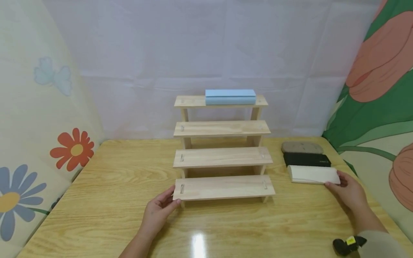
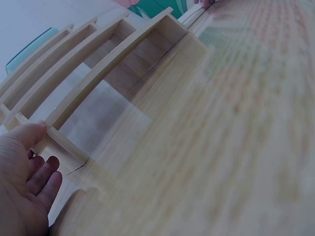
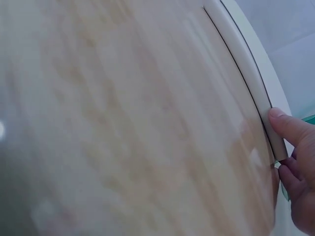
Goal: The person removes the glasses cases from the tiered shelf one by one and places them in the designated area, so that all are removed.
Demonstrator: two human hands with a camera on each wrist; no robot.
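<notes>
A four-step wooden display stand [image 1: 224, 188] is on the table, with a light blue glasses case [image 1: 230, 97] on its top step. My left hand [image 1: 158, 213] grips the left end of the lowest step, thumb at the front edge and fingers at the side. In the left wrist view, the thumb of that hand [image 2: 24, 172] presses the step's corner. To the right of the stand lies a white glasses case [image 1: 313, 174]. My right hand [image 1: 350, 190] pinches its right end, and the right wrist view shows the thumb on the white case [image 3: 246, 59].
Behind the white case lie a black case [image 1: 306, 159] and a grey-brown case [image 1: 301, 147], close together. A white cloth [image 1: 145, 53] hangs behind the wood-grain table [image 1: 129, 168]. Flower-patterned cloths [image 1: 380, 71] flank both sides. A black strap piece [image 1: 349, 245] sits at the right sleeve.
</notes>
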